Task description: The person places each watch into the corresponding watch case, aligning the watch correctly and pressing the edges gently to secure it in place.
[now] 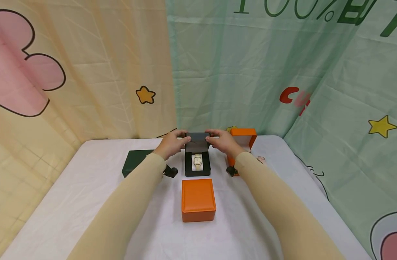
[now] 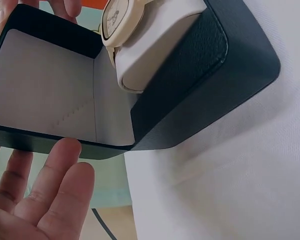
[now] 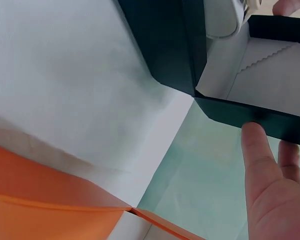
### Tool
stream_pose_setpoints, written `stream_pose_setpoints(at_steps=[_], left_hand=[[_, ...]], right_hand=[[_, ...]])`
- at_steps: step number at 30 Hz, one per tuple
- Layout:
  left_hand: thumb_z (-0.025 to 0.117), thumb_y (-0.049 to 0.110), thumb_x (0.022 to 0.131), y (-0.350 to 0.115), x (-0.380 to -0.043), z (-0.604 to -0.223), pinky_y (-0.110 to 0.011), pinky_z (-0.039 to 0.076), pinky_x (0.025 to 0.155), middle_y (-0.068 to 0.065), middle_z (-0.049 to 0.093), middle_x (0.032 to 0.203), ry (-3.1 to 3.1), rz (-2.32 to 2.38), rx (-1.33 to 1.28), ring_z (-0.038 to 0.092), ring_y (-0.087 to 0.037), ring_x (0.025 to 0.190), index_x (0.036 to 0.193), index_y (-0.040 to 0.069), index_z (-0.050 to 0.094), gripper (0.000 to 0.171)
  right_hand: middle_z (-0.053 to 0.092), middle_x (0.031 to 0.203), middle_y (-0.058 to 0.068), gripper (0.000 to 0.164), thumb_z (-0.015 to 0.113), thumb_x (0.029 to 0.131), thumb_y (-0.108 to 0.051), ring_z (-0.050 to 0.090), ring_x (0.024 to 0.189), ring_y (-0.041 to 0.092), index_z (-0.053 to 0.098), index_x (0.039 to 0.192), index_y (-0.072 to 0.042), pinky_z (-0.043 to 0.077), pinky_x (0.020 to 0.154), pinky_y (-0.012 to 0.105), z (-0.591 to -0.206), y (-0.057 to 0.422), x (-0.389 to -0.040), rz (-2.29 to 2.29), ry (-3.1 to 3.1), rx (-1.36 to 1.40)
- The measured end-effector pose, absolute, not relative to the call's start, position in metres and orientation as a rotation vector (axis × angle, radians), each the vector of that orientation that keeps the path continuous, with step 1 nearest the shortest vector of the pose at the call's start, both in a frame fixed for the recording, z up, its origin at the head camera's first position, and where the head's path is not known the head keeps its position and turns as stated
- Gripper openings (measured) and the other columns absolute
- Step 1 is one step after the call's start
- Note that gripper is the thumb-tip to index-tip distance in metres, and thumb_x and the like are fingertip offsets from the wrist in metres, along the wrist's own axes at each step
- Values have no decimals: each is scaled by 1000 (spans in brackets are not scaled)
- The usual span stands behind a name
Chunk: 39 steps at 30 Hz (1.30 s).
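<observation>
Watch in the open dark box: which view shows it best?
The head view: the watch faces the camera there, unobstructed, though small. The left wrist view shows it larger, but slanted and cut off by the top edge; the right wrist view catches only a cream sliver.

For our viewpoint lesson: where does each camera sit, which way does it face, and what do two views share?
Head: on the head, facing forward and down at the white table; sleeves, left hand and right hand show.
Left wrist: on that wrist, facing the dark box; left hand lower left, part of the right top left.
Right wrist: on that wrist, facing the dark box; orange box lower left, right hand lower right, left fingertip top right.
Both wrist views share the dark box's lid lining.
</observation>
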State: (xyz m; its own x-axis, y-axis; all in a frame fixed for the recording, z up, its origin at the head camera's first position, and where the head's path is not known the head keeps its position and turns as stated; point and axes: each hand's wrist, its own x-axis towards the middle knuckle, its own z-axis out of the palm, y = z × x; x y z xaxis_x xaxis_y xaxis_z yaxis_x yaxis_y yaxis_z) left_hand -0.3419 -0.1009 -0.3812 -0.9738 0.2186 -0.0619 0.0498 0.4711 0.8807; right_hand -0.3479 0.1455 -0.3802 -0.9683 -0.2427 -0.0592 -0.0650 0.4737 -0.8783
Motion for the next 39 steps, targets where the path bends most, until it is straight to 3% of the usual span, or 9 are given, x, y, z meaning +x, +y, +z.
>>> stream_pose_setpoints(at_steps=[5, 11, 20, 29, 39], left_hand=[[66, 34, 105, -102, -340, -381, -50, 59, 99, -14, 54, 153, 2513, 1537, 241, 70, -40, 119, 149, 18, 57, 47], [66, 32, 105, -103, -338, -383, -49, 60, 98, -13, 55, 152, 2482, 1562, 247, 69, -41, 120, 149, 17, 57, 47], [69, 27, 104, -104, -332, -382, -51, 59, 102, -14, 52, 155, 2448, 1588, 244, 69, -39, 119, 147, 16, 59, 46], [70, 25, 103, -105, -329, -383, -49, 58, 103, -16, 53, 153, 2432, 1586, 248, 68, -36, 119, 146, 14, 60, 46], [72, 26, 102, -105, -327, -386, -49, 59, 102, -16, 59, 147, 2442, 1588, 232, 68, -40, 118, 140, 13, 64, 41]], right_hand=[[52, 148, 18, 50, 64, 107, -26, 62, 132, 42, 54, 154, -14, 52, 112, 51, -381, 146, -344, -1585, 2460, -278], [50, 153, 18, 51, 63, 108, -25, 60, 135, 47, 51, 156, -17, 53, 110, 54, -385, 148, -343, -1620, 2387, -277], [51, 155, 19, 50, 65, 107, -23, 60, 135, 43, 54, 155, -16, 52, 112, 53, -388, 147, -335, -1614, 2421, -253], [56, 152, 13, 51, 72, 101, -32, 69, 121, 37, 60, 150, -20, 53, 112, 49, -391, 149, -333, -1525, 2528, -214], [57, 154, 11, 53, 71, 101, -35, 67, 127, 40, 60, 151, -21, 50, 114, 54, -392, 152, -330, -1452, 2569, -235]])
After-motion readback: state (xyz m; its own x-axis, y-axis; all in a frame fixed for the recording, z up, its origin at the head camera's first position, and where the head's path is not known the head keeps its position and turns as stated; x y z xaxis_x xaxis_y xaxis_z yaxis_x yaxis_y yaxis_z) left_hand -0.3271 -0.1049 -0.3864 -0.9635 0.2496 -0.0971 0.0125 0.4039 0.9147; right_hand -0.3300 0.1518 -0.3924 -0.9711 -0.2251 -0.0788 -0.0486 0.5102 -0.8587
